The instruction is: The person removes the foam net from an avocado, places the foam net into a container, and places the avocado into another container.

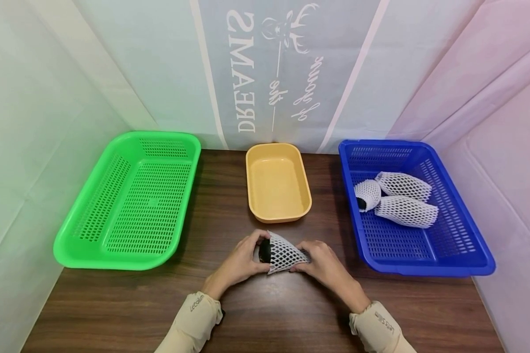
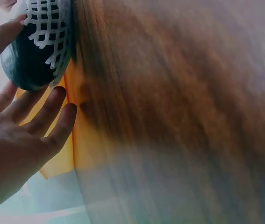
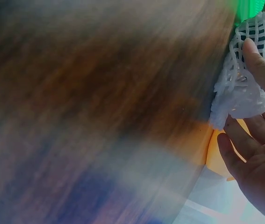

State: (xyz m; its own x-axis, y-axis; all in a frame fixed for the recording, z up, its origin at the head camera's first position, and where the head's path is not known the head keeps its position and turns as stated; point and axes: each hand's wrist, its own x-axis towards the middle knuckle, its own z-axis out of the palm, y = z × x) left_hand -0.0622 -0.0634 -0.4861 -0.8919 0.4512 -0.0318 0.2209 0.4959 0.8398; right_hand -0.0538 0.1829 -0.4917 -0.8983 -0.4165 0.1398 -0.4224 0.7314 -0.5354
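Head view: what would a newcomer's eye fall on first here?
Probably the bright green basket on the left and the blue basket on the right, which holds three white-netted items. Next, in the middle, the left hand and right hand hold a dark object partly covered by a white net, nearer the camera than the yellow tray.

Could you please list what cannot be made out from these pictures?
Head view: most of the dark, rounded object, covered by its white foam sleeve.
Left wrist view: the sleeve's far end, cut by the top edge.
Head view: anything inside two long, white foam sleeves in the blue plastic basket, obscured by their mesh.
Right wrist view: brown wooden tabletop, blurred.
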